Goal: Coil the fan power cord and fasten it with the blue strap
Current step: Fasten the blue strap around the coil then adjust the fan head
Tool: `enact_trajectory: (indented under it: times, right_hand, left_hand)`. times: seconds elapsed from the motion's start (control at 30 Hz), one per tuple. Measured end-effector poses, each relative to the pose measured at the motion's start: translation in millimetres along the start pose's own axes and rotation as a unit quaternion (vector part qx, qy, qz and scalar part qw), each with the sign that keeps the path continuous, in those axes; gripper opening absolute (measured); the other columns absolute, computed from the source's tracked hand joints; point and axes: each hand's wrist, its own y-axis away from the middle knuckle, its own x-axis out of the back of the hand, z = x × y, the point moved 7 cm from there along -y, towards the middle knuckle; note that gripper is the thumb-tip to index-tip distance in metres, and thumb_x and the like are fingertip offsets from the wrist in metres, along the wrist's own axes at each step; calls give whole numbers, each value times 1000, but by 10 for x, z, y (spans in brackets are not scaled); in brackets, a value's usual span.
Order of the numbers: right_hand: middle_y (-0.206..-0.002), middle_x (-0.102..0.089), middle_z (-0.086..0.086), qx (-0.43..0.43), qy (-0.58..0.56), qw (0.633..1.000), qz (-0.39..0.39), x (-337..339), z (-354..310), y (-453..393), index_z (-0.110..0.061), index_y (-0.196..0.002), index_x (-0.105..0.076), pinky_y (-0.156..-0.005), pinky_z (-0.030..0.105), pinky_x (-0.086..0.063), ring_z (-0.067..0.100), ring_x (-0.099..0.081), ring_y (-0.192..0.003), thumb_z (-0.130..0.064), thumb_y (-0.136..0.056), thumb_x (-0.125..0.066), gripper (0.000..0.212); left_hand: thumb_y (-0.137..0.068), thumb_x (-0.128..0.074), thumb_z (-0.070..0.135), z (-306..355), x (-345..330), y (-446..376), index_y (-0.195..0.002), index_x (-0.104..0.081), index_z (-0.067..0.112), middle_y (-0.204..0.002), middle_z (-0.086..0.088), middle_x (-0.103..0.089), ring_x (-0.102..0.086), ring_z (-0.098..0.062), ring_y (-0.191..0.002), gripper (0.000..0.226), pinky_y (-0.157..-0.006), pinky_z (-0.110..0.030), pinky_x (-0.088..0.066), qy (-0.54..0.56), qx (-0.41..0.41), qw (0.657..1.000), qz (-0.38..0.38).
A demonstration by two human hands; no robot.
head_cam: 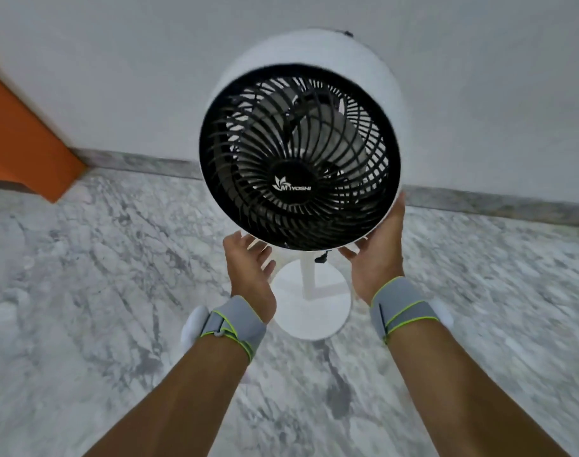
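A white pedestal fan [314,57] with a black spiral grille [298,159] stands on a round white base [314,311] on the marble floor, its head tilted up toward me. My left hand [248,268] is under the lower left of the fan head, fingers spread, holding nothing. My right hand [377,252] lies flat against the lower right rim of the head, fingers extended. A small dark piece, perhaps part of the cord [321,257], hangs beside the pole below the head. No blue strap shows, and the rest of the cord is hidden.
A white wall [116,77] with a grey marble skirting [143,161] runs right behind the fan. An orange panel [21,140] juts in at the left. Grey-veined marble floor [100,258] spreads on both sides of the base.
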Motion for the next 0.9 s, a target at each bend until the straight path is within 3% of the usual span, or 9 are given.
enact_trajectory:
  times: [0.1, 0.17, 0.23, 0.27, 0.43, 0.6, 0.7, 0.77, 0.9]
  right_hand:
    - [-98, -65, -23, 14, 15, 1000, 17, -36, -223, 164, -50, -83, -63, -101, 42, -41, 12, -55, -114, -75, -84, -29, 43]
    - [-115, -62, -19, 21, 24, 999, 26, -33, -355, 227, -48, -104, -61, -107, 44, -37, 13, -51, -121, -80, -78, -33, 49]
    - [-140, -49, -15, 43, 28, 998, 25, -61, -520, 216, -42, -134, -47, -112, 47, -33, 14, -44, -131, -85, -69, -38, 78]
    - [-145, -45, -15, 50, 25, 998, 23, -84, -584, 195, -41, -138, -43, -113, 47, -31, 13, -41, -134, -87, -65, -40, 86]
    - [-141, -50, -11, 70, 26, 997, 2, -257, -646, 67, -37, -134, -50, -114, 45, -31, 15, -44, -133, -83, -61, -50, 85]
    - [-134, -57, -10, 80, 2, 997, 16, -362, -681, 0, -34, -128, -56, -109, 43, -38, 16, -52, -126, -76, -64, -55, 76]
    - [-134, -57, -9, 86, -5, 996, 10, -429, -681, 47, -34, -128, -57, -109, 44, -39, 17, -52, -126, -75, -65, -56, 75]
    - [-133, -58, -7, 93, -1, 996, -10, -621, -695, 75, -32, -128, -57, -109, 45, -39, 17, -53, -126, -72, -66, -57, 74]
    - [-126, -63, -7, 99, 9, 995, -30, -1299, -768, 132, -29, -121, -62, -105, 44, -43, 18, -58, -119, -70, -68, -58, 67]
  left_hand:
    - [-94, -33, 49, 282, -72, 155, -92, -56, 17, -94, 1, -61, -55, -15, -104, 39, -95, -32, -39, 3, -16, 1000, -8]
    - [-95, -33, 53, 480, -99, 180, -102, -57, 17, -98, 2, -61, -55, -14, -103, 43, -95, -30, -39, 0, -34, 999, 1]
    - [-94, -33, 56, 752, -145, 148, -109, -56, 21, -98, 5, -61, -55, -13, -97, 44, -79, -26, -40, -14, -69, 997, 14]
    - [-94, -34, 58, 886, -163, 111, -109, -56, 23, -95, 7, -60, -55, -13, -95, 44, -75, -27, -39, -23, -83, 996, 23]
    - [-88, -38, 67, 1218, -455, -66, -124, -60, 16, -120, -4, -66, -62, -23, -110, 66, -98, -38, -48, -87, -91, 989, -79]
    - [-85, -44, 60, 1380, -516, -164, -124, -62, 12, -121, -12, -67, -63, -31, -111, 64, -100, -49, -48, -77, -98, 986, -111]
    - [-82, -50, 59, 1429, -432, -178, -119, -65, 11, -111, -10, -71, -68, -28, -98, 63, -83, -40, -56, -64, -99, 988, -99]
    - [-81, -51, 58, 1569, -314, -216, -117, -66, 11, -102, -7, -72, -68, -25, -88, 61, -71, -32, -54, -58, -107, 989, -85]
    - [-82, -50, 58, 2133, -55, -349, -107, -65, 13, -86, -3, -67, -64, -23, -77, 53, -60, -26, -50, -37, -116, 990, -78]
